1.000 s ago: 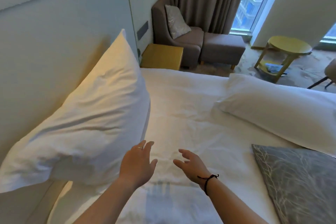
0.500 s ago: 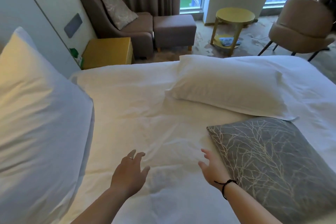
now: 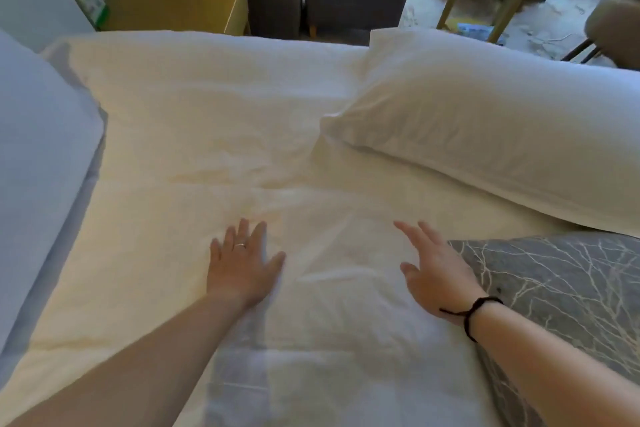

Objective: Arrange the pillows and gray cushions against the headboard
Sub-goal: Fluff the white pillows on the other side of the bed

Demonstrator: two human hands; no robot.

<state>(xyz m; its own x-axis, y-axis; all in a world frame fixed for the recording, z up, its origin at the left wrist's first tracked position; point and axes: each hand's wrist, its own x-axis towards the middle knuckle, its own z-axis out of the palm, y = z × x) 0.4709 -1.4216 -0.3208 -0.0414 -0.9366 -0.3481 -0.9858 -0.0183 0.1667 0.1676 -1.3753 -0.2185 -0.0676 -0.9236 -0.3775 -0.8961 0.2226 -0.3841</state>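
Gray cushion flat on bed, at 3 o'clock of right hand, touching its outer edge. Right hand nearer; fingers spread, holding nothing. White pillow at 1 o'clock, long axis 10-to-4. Left hand spread, palm down on sheet, empty. Second pillow at 9 o'clock edge.

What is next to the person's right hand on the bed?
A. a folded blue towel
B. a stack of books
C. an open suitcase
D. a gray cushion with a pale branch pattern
D: the gray cushion, marked with pale branching lines, lies flat on the white bedcover just beside the open right hand, whose wrist crosses the cushion's edge.
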